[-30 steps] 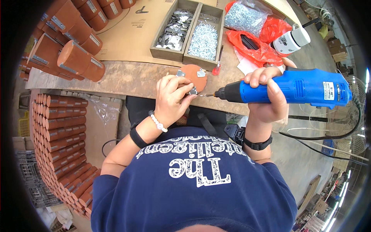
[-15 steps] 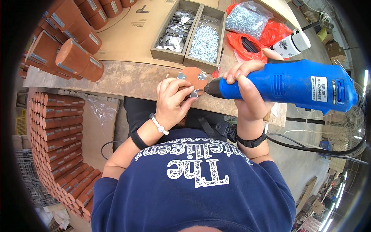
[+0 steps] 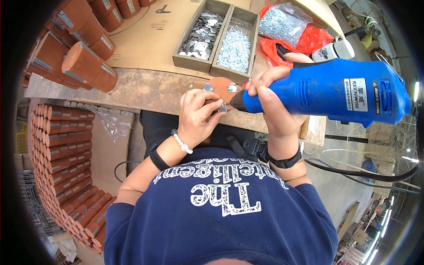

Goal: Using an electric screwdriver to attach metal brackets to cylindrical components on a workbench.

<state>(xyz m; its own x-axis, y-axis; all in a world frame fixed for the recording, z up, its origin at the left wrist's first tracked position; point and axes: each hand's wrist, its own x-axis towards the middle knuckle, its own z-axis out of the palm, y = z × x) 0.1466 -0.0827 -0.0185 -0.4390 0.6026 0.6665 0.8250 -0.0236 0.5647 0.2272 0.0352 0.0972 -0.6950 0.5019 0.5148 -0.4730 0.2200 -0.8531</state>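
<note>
My right hand (image 3: 280, 99) is wrapped round a corded blue power driver (image 3: 327, 92) held sideways, its black tapered nose pointing left. The nose tip hangs beside a small metal clip (image 3: 223, 107) at the near edge of a reddish-brown disc (image 3: 221, 87). Against that edge, the thumb and forefinger of my left hand (image 3: 198, 112) close in a pinch around the clip. Any fastener between the fingertips is too small to make out. Other metal clips sit on the disc's far left and far right rim. The disc is on the wooden workbench (image 3: 152, 90).
Beyond the disc, a divided wooden box (image 3: 212, 64) holds flat metal pieces and small silver fasteners. A clear bag of fasteners (image 3: 282, 24), red plastic and a white mug (image 3: 335, 49) are at the right. Brown cylinders (image 3: 90, 66) stand left; more are stacked below (image 3: 70, 152).
The driver has shifted slightly left, bringing its nose closer to the clip and my left fingertips. My left hand stays almost in place.
</note>
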